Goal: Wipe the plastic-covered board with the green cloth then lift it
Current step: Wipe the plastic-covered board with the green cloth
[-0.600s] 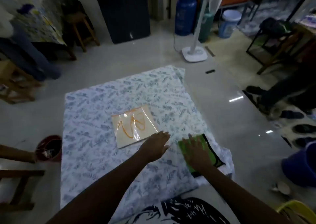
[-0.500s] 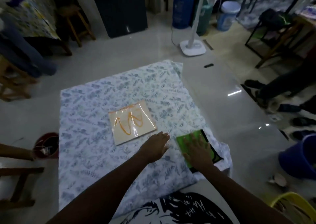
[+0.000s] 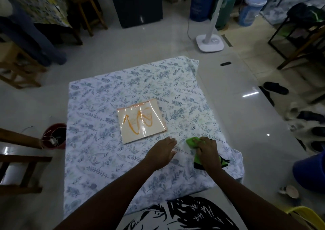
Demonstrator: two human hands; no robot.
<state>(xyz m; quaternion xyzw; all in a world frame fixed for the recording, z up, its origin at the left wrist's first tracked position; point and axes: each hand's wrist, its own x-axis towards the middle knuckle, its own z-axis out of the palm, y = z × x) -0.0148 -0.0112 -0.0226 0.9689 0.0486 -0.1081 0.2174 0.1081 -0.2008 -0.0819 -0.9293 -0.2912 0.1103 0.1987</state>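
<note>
A pale board wrapped in clear plastic, with an orange squiggle on it, lies flat in the middle of the floral-covered table. The green cloth with a black edge sits to the board's right, bunched under my right hand, whose fingers are curled around it. My left hand rests flat on the tablecloth just below the board's near right corner, fingers together, holding nothing. Neither hand touches the board.
A red bucket stands on the floor left of the table, beside wooden furniture. A white fan base is beyond the far right corner. A blue tub and shoes lie on the right.
My right hand went from lying flat on the cloth to gripping it, and the cloth bunched up and shifted slightly toward the board. My left hand stayed put.
</note>
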